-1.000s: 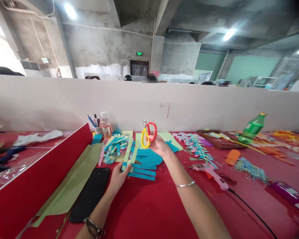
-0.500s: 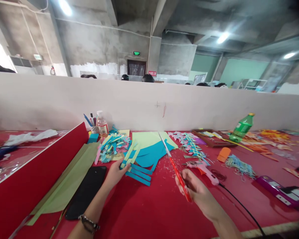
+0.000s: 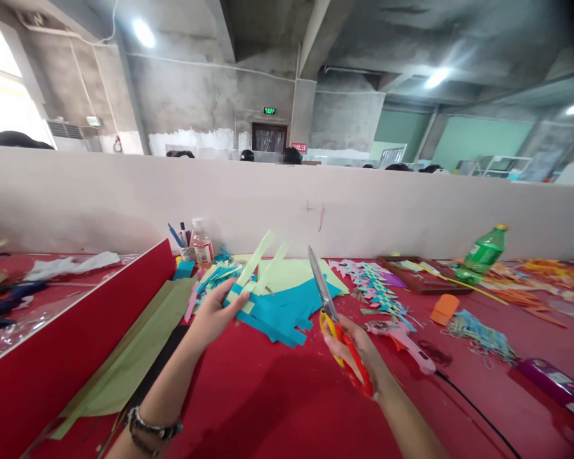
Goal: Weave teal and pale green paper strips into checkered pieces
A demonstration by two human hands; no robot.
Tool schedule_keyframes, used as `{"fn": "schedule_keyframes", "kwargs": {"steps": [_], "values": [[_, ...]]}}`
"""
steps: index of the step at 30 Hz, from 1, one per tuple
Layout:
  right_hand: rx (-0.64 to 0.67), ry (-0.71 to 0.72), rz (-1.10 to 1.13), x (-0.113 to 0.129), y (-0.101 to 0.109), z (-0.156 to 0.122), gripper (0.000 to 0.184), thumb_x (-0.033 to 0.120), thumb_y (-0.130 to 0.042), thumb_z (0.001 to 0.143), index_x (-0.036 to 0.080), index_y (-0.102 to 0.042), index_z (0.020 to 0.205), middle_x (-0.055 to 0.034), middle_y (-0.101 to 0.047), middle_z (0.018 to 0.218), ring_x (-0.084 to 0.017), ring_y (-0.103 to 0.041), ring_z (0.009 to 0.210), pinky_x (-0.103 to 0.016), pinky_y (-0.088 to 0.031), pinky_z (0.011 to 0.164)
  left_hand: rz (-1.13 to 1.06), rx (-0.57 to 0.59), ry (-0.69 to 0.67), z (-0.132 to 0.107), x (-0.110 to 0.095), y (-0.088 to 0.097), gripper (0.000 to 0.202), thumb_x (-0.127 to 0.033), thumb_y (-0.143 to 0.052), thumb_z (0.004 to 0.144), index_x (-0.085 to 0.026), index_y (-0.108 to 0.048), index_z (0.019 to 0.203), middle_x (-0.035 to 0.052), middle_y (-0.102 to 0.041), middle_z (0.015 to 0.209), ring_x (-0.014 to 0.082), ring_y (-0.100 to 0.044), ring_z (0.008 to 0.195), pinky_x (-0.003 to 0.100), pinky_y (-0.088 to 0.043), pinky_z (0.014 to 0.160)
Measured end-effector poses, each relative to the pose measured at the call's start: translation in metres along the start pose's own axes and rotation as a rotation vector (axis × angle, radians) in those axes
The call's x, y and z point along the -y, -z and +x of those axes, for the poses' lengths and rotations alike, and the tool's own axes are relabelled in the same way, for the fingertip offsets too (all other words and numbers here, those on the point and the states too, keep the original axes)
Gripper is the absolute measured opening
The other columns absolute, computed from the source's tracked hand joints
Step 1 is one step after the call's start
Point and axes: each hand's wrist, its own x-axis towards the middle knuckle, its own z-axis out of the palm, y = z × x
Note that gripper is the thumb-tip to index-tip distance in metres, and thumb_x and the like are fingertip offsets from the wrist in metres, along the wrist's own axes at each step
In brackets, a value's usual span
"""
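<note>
Evidently a cutting grip: paper raised in one hand, scissors in the other

The left hand [image 3: 213, 317] pinches a woven paper piece [image 3: 272, 306] at its near edge, thumb on top and fingers underneath. It holds the piece up off the red bench [image 3: 277, 401] and tilted towards the person. Held that way, the pale green strips [image 3: 261, 255] stand free above the blue weave, which probably keeps their loose ends within reach of a blade.

The right hand [image 3: 374, 364] is closed through the red and yellow loops of the scissors [image 3: 332, 319]. The blades appear pressed together and point up and away, their tip just beside the right edge of the paper but not touching it.

Under the raised piece lie flat blue and pale green sheets. A heap of offcuts [image 3: 215, 277] sits behind the left hand, likely pushed aside to leave working room. A pink glue gun [image 3: 402, 336] rests on the bench near the right hand, its cord trailing off towards the near edge.
</note>
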Motion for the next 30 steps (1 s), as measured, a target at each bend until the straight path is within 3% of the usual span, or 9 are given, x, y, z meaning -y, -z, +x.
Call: {"fn": "schedule_keyframes", "kwargs": {"steps": [5, 10, 13, 16, 19, 24, 27, 30], "values": [[-0.04, 0.172, -0.23, 0.0, 0.003, 0.027, 0.023, 0.035, -0.052, 0.068, 0.019, -0.036, 0.069, 0.0057, -0.033, 0.058, -0.007, -0.031, 0.048, -0.02, -0.028, 0.045, 0.015, -0.071, -0.031, 0.026, -0.009, 0.001, 0.028, -0.04, -0.049, 0.07, -0.017, -0.052, 0.086, -0.0051, -0.047, 0.055, 0.0065, -0.043, 0.042, 0.016, -0.037, 0.039], [-0.074, 0.211, -0.363, -0.023, -0.003, 0.039, 0.026, 0.033, -0.056, 0.063, 0.02, -0.036, 0.071, 0.0071, -0.032, 0.056, -0.007, -0.03, 0.047, -0.019, -0.026, 0.044, 0.117, -0.125, -0.138, 0.045, -0.014, 0.004, 0.023, -0.039, -0.048, 0.071, -0.016, -0.051, 0.071, -0.0042, -0.048, 0.059, 0.0071, -0.046, 0.052, 0.015, -0.038, 0.046], [-0.034, 0.184, -0.308, -0.031, -0.015, 0.032, 0.031, 0.033, -0.061, 0.059, 0.02, -0.036, 0.073, 0.0071, -0.035, 0.056, -0.006, -0.032, 0.046, -0.02, -0.026, 0.044, 0.101, -0.101, -0.077, 0.045, -0.012, 0.004, 0.024, -0.04, -0.048, 0.07, -0.016, -0.052, 0.074, -0.0037, -0.05, 0.061, 0.0076, -0.047, 0.052, 0.016, -0.04, 0.046], [-0.01, 0.09, -0.225, -0.03, -0.025, 0.023, 0.026, 0.037, -0.057, 0.065, 0.02, -0.038, 0.07, 0.0064, -0.035, 0.053, -0.007, -0.035, 0.047, -0.02, -0.027, 0.044, 0.104, -0.078, -0.01, 0.044, -0.01, 0.001, 0.026, -0.041, -0.049, 0.069, -0.016, -0.052, 0.074, -0.004, -0.05, 0.058, 0.0074, -0.046, 0.047, 0.017, -0.041, 0.043], [0.125, -0.039, -0.035, -0.025, -0.035, 0.018, 0.024, 0.04, -0.047, 0.074, 0.019, -0.038, 0.069, 0.0062, -0.036, 0.053, -0.007, -0.037, 0.046, -0.019, -0.029, 0.044, 0.118, -0.091, -0.004, 0.044, -0.008, 0.0, 0.026, -0.042, -0.05, 0.068, -0.016, -0.052, 0.072, -0.0043, -0.049, 0.055, 0.0067, -0.045, 0.045, 0.016, -0.04, 0.04], [0.307, -0.091, 0.227, -0.032, -0.048, 0.017, 0.024, 0.039, -0.042, 0.078, 0.02, -0.029, 0.069, 0.0075, -0.041, 0.049, -0.006, -0.038, 0.044, -0.018, -0.03, 0.044, 0.128, -0.187, -0.042, 0.047, -0.008, -0.001, 0.025, -0.041, -0.049, 0.07, -0.016, -0.053, 0.073, -0.0045, -0.048, 0.055, 0.0056, -0.044, 0.045, 0.014, -0.036, 0.04], [0.305, -0.115, 0.242, -0.038, -0.049, 0.018, 0.025, 0.04, -0.039, 0.079, 0.02, -0.028, 0.069, 0.007, -0.042, 0.051, -0.006, -0.038, 0.042, -0.017, -0.029, 0.041, 0.152, -0.204, -0.044, 0.048, -0.009, 0.0, 0.025, -0.04, -0.049, 0.07, -0.016, -0.053, 0.074, -0.0044, -0.047, 0.055, 0.006, -0.044, 0.045, 0.014, -0.034, 0.039], [0.236, -0.051, 0.126, -0.035, -0.044, 0.02, 0.028, 0.04, -0.046, 0.075, 0.02, -0.028, 0.068, 0.0074, -0.041, 0.049, -0.006, -0.038, 0.043, -0.018, -0.029, 0.043, 0.193, -0.23, -0.054, 0.047, -0.01, 0.003, 0.024, -0.039, -0.048, 0.071, -0.016, -0.052, 0.071, -0.0046, -0.046, 0.054, 0.0055, -0.042, 0.045, 0.014, -0.033, 0.039]]}}
